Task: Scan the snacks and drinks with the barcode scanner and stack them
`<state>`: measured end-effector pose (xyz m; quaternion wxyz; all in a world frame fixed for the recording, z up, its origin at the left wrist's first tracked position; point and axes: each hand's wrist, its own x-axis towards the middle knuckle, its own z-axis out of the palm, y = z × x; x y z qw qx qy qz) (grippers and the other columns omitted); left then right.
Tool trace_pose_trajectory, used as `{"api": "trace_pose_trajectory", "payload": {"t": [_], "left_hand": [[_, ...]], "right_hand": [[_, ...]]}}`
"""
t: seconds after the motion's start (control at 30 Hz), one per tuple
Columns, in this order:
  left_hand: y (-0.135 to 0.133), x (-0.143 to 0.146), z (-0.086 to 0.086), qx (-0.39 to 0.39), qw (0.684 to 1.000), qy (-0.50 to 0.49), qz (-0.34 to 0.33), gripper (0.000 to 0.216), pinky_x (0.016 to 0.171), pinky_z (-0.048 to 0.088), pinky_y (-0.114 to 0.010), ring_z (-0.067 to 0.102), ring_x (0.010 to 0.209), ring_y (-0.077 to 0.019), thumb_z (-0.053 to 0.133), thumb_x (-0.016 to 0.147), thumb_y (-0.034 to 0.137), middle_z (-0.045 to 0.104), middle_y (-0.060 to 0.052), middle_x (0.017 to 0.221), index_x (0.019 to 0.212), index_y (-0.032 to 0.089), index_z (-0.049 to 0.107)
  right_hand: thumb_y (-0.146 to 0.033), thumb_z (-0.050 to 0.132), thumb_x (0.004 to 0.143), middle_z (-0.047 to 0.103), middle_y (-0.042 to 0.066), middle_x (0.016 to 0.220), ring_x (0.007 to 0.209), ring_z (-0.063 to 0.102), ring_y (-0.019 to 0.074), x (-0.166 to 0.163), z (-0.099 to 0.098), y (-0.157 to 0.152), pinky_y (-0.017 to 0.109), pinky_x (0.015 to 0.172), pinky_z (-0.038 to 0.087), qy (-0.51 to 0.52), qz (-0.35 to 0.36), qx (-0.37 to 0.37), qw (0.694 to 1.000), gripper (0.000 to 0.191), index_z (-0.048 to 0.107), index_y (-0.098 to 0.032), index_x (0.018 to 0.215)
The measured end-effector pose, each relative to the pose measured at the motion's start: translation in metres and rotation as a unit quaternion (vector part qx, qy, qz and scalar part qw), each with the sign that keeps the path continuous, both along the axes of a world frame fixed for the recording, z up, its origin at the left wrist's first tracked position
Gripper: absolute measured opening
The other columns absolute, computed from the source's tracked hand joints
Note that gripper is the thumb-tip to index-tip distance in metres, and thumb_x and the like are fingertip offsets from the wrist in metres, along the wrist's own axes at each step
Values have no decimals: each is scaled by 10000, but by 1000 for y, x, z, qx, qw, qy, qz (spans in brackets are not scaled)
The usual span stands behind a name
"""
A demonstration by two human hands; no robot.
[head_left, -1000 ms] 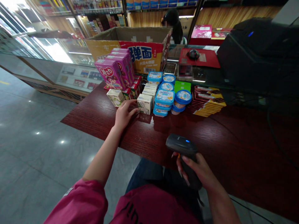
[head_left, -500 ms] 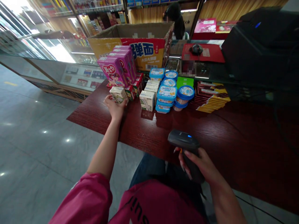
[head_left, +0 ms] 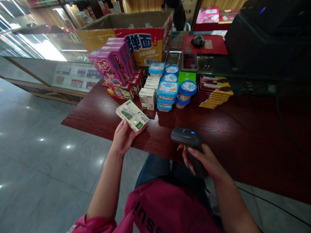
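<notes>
My left hand grips a small white drink carton with green print, tilted flat above the front of the dark wooden counter. A wrapped straw appears to lie along its upper face. My right hand is wrapped round the handle of a black barcode scanner, which has a lit blue light and points left toward the carton. Similar white cartons stand in a row behind. Blue-lidded tubs are stacked beside them.
Pink boxes sit on red boxes at the left. Behind stands an open cardboard box. To the right are yellow-and-brown packets, a mouse on a red mat and a dark monitor. A person is beyond.
My left hand has brought the white carton from beside the red boxes toward me and to the right, tipping its broad face up. The view has shifted slightly; the scanner stays in my right hand.
</notes>
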<state>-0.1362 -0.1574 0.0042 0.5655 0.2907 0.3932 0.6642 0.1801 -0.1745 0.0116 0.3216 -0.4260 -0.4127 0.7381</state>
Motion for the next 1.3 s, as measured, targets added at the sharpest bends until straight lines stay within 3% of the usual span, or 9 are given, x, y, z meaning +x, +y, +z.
{"api": "trace_pose_trajectory", "payload": {"t": [0.07, 0.23, 0.33, 0.53, 0.73, 0.9, 1.07, 1.2, 1.3], "left_hand": [[-9, 14, 7, -25, 998, -25, -44, 569, 1108, 612, -571, 591, 1463, -384, 837, 907, 491, 617, -101, 1586, 1412, 303, 655], [-10, 38, 6, -45, 990, -48, -122, 829, 1022, 670, -500, 657, 1386, -411, 839, 836, 667, 632, -158, 1561, 1502, 243, 586], [-3, 44, -2, -57, 992, -3, -110, 741, 929, 709, -433, 727, 1290, -380, 889, 837, 530, 675, -154, 1502, 1450, 229, 600], [8, 40, -18, -65, 993, 51, -84, 531, 1082, 648, -514, 659, 1390, -355, 820, 904, 555, 709, -94, 1451, 1315, 268, 645], [8, 42, -19, -61, 991, 48, -111, 668, 1086, 634, -554, 680, 1351, -361, 872, 838, 596, 716, -98, 1429, 1357, 277, 597], [7, 43, -18, -45, 992, 56, -99, 633, 1096, 620, -582, 634, 1407, -391, 842, 857, 615, 718, -121, 1406, 1331, 259, 621], [8, 44, -17, -72, 994, 33, -76, 692, 1013, 651, -603, 658, 1368, -414, 903, 769, 636, 718, -118, 1427, 1298, 267, 652], [8, 45, -15, -78, 994, 25, -78, 692, 1026, 648, -565, 682, 1335, -387, 922, 742, 633, 706, -93, 1453, 1277, 287, 650], [6, 47, -15, -43, 995, 48, -75, 636, 1067, 628, -503, 692, 1323, -334, 892, 809, 576, 694, -80, 1455, 1309, 307, 606]], "right_hand": [[-615, 845, 852, 694, 9, 625, 391, 559, 111, 0, 2, 1, 202, 347, 466, 6, 2, 3, 1000, 510, 755, -142, 1018], [-601, 865, 828, 697, 11, 610, 384, 574, 121, 1, -1, 2, 213, 350, 482, 27, 6, 21, 999, 491, 744, -147, 971], [-597, 858, 842, 697, 6, 612, 377, 572, 116, 2, -3, 2, 208, 344, 479, 34, 3, 19, 999, 490, 762, -141, 992], [-618, 877, 815, 694, 4, 615, 376, 562, 108, 3, 4, 0, 206, 333, 477, 26, 7, -1, 1000, 531, 778, -131, 1002], [-601, 865, 847, 692, 4, 617, 381, 564, 107, 5, 2, 0, 198, 333, 475, 38, 24, 0, 999, 496, 771, -138, 996], [-569, 844, 885, 692, 8, 625, 386, 572, 107, 6, -2, 0, 204, 350, 499, 58, 28, 9, 998, 433, 751, -148, 932], [-553, 837, 892, 672, 4, 619, 394, 562, 110, 5, -1, 0, 206, 341, 497, 45, 38, 0, 998, 413, 743, -151, 898], [-571, 851, 872, 670, 5, 602, 388, 561, 112, 6, -3, 0, 209, 343, 498, 40, 38, 1, 998, 438, 757, -147, 923], [-600, 855, 856, 679, 7, 612, 375, 555, 113, 6, -6, 0, 215, 332, 486, 38, 43, -3, 998, 480, 768, -144, 978]]}}
